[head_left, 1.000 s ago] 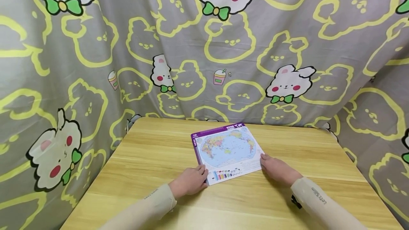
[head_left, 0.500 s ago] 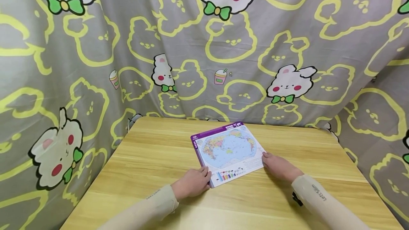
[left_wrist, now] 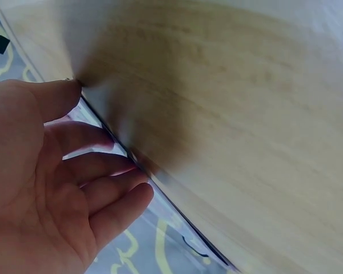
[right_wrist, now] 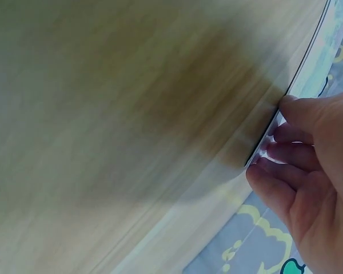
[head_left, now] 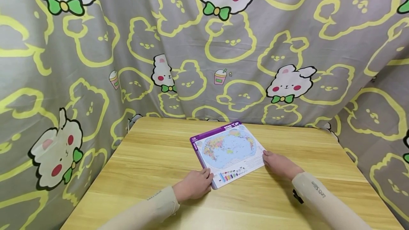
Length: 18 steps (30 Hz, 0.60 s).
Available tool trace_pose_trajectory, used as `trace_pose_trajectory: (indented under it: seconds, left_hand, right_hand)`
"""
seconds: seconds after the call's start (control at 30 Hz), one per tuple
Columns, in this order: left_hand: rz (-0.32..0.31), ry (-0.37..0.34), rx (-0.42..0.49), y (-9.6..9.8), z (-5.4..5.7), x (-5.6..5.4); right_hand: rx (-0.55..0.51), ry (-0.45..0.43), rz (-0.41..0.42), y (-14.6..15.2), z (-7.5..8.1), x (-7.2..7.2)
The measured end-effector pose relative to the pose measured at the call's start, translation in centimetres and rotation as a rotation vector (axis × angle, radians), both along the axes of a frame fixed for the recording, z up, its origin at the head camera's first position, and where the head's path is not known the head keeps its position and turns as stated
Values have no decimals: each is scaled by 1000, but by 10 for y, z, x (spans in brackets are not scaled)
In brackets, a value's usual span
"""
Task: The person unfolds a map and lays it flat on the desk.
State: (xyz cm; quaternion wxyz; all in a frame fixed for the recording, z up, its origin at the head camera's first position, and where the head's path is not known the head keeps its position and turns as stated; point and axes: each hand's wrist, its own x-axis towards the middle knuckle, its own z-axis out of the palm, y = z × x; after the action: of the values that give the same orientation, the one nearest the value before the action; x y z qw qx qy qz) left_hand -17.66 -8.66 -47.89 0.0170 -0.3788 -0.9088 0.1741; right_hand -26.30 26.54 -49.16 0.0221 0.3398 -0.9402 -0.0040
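Note:
A rectangular world map board point(head_left: 228, 150), purple along its far and left edges, lies at a slant over the tabletop in the head view. My left hand point(head_left: 194, 184) holds its near left corner, and my right hand point(head_left: 281, 165) holds the right edge. In the left wrist view, the thumb and fingertips of that hand point(left_wrist: 51, 171) meet along the board's thin dark edge point(left_wrist: 195, 226). The right wrist view has the thumb of the right hand point(right_wrist: 326, 177) on the edge near a corner, with the other fingers curled close beside it.
A wood-grain table point(head_left: 140, 155) extends around the board. Behind and on both sides hangs a grey curtain point(head_left: 188, 38) printed with rabbits and yellow outlines, close to the table's far edge. A small black item point(head_left: 297, 196) sits beneath the right sleeve.
The board has turned slightly counterclockwise. Its near left corner has shifted a little right and toward me with the left hand, while the right hand has moved slightly farther away.

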Motion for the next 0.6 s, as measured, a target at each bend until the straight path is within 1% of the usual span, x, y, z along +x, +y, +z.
trace_pose_trajectory:
  seconds: [0.23, 0.43, 0.6]
  left_hand:
    - [-1, -16, -20, 3, -1, 1]
    - [13, -35, -24, 6, -2, 0]
    - [15, -37, -30, 8, -5, 0]
  right_hand:
    - [14, -4, -2, 1, 0, -3]
    - [17, 9, -5, 2, -1, -6]
    - [21, 23, -4, 4, -2, -9]
